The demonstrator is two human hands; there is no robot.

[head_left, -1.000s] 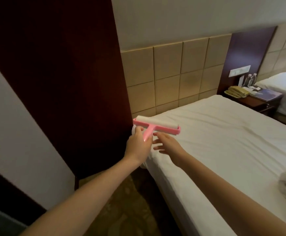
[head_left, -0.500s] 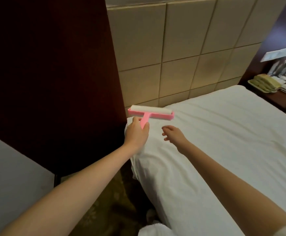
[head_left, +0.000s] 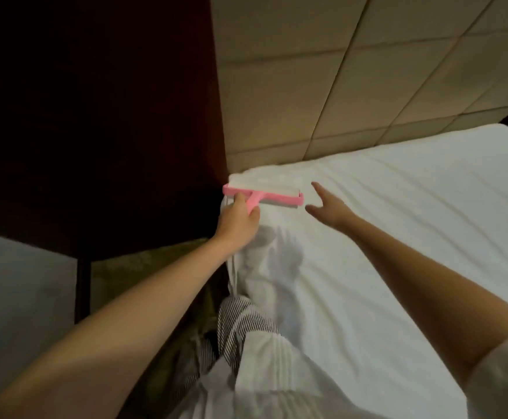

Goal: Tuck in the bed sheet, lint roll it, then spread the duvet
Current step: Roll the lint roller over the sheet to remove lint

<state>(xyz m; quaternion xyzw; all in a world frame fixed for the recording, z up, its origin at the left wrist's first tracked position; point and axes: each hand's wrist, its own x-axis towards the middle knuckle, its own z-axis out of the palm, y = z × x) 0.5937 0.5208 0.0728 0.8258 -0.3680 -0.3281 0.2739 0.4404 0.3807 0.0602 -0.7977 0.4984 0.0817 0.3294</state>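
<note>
The lint roller (head_left: 263, 196) is seen left of the frame's centre, set at the corner of the bed sheet (head_left: 398, 231) where the mattress meets the padded headboard (head_left: 307, 86) and the dark wood panel (head_left: 95, 116). Its pink handle is gripped by the left hand (head_left: 239, 225), with the fingers curled round it. The white roll appears to be laid on the sheet, though contact cannot be confirmed through the blur.

The roll's long axis runs left to right across the frame, dipping slightly to the right and roughly parallel to the headboard. The handle points down the frame, toward the person. The unrolled sheet is spread to the right and toward the bottom of the frame, so a stroke pulled back along the handle, across the roll's axis, is judged to be the step in hand.

The right hand (head_left: 330, 207) is held just to the right of the roller's right end, with the fingers straight and spread. It grips nothing, and whether it presses the sheet cannot be told. It is the nearer hand for holding the cloth taut beside the stroke.
</note>
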